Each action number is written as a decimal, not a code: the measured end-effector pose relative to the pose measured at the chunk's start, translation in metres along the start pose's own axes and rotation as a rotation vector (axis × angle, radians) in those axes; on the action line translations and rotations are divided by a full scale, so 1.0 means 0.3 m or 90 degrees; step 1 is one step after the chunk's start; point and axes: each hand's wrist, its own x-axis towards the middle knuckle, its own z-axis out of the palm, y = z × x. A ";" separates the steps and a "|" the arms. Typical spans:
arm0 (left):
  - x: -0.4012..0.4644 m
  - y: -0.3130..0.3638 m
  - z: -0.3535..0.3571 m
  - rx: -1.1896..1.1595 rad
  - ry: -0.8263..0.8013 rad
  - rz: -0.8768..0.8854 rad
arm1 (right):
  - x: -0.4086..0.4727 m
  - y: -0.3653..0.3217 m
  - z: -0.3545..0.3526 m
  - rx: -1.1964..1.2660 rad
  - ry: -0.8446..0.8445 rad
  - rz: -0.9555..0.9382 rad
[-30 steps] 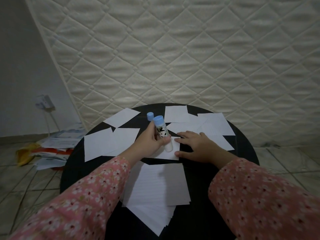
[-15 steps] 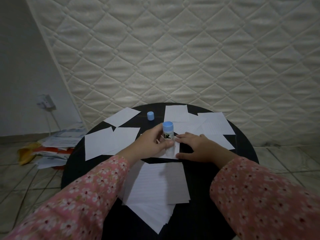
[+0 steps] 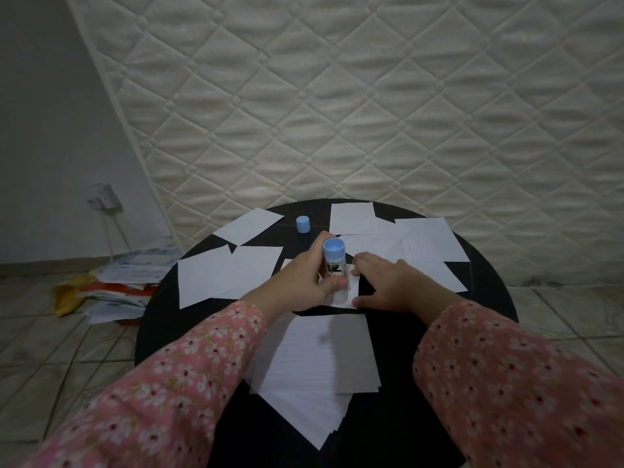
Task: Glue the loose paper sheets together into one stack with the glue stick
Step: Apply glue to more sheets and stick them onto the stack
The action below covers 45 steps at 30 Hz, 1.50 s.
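Two fingers (image 3: pixel 332 284) of the left hand (image 3: pixel 300 282) pinch the glue stick (image 3: pixel 334 261).

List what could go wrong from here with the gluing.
The sheet being glued is pinned only at its edge by the right hand, so the glue stick may drag or crease it. Glue could also run past the edge onto the black table. The cap sits apart near the table's far edge and might roll off.

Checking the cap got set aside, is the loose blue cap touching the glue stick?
Apart. The head view shows bare black table between the blue cap and the glue stick held by the left hand.
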 end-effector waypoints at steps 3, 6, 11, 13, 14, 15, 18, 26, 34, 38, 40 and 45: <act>-0.005 -0.004 -0.005 -0.003 0.008 -0.005 | 0.004 0.002 0.003 -0.014 -0.003 0.003; -0.007 -0.007 -0.010 -0.003 0.003 -0.016 | 0.007 -0.005 0.000 -0.033 -0.006 0.005; -0.022 -0.029 -0.041 -0.009 0.002 -0.043 | -0.001 -0.011 0.001 -0.054 -0.002 0.000; -0.028 -0.043 -0.058 -0.006 0.006 -0.049 | -0.001 -0.011 0.003 -0.062 0.003 -0.004; -0.031 -0.052 -0.066 -0.009 0.010 -0.054 | -0.001 -0.012 0.003 -0.065 0.003 -0.005; -0.035 -0.059 -0.075 -0.011 0.013 -0.061 | -0.001 -0.013 0.003 -0.066 0.003 -0.007; -0.049 -0.081 -0.100 -0.014 0.018 -0.079 | -0.001 -0.012 0.001 -0.067 0.002 -0.012; -0.083 -0.118 -0.153 0.005 0.042 -0.114 | 0.006 -0.012 0.002 -0.056 -0.007 -0.009; -0.090 -0.127 -0.179 0.022 0.043 -0.156 | 0.010 -0.014 -0.002 -0.032 -0.019 0.002; -0.090 -0.134 -0.182 0.060 0.045 -0.150 | 0.007 -0.012 -0.004 -0.026 -0.020 0.000; -0.090 -0.150 -0.176 0.050 0.066 -0.147 | 0.002 -0.010 -0.008 -0.016 -0.020 0.001; -0.040 -0.167 -0.197 -0.498 0.504 -0.252 | -0.006 -0.009 -0.017 0.009 -0.008 0.005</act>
